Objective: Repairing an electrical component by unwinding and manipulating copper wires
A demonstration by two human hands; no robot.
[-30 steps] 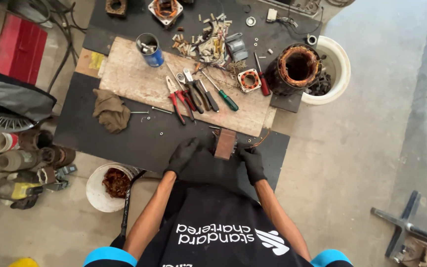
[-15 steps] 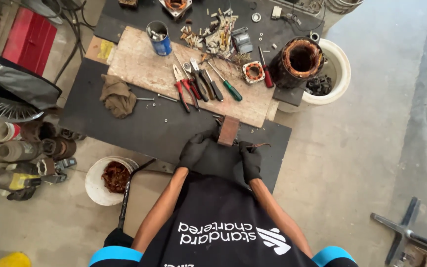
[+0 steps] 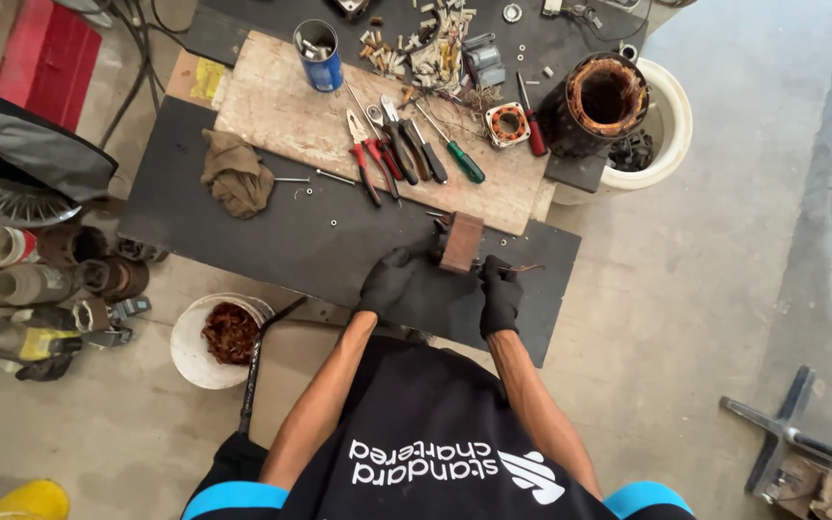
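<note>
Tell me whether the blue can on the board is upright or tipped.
Upright: the blue can stands on the wooden board, its open mouth facing up with small metal parts inside.

Floor-level repair workshop: pliers [image 3: 368,154], screwdrivers [image 3: 455,149], motor stator [image 3: 601,101], scrap-copper bucket [image 3: 219,339] around a wooden board [image 3: 281,116] on bare concrete floor [image 3: 724,289].

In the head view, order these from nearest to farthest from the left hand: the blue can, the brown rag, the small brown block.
1. Small brown block: right beside the left hand.
2. Brown rag: farther left on the dark mat.
3. Blue can: far end of the wooden board.
</note>
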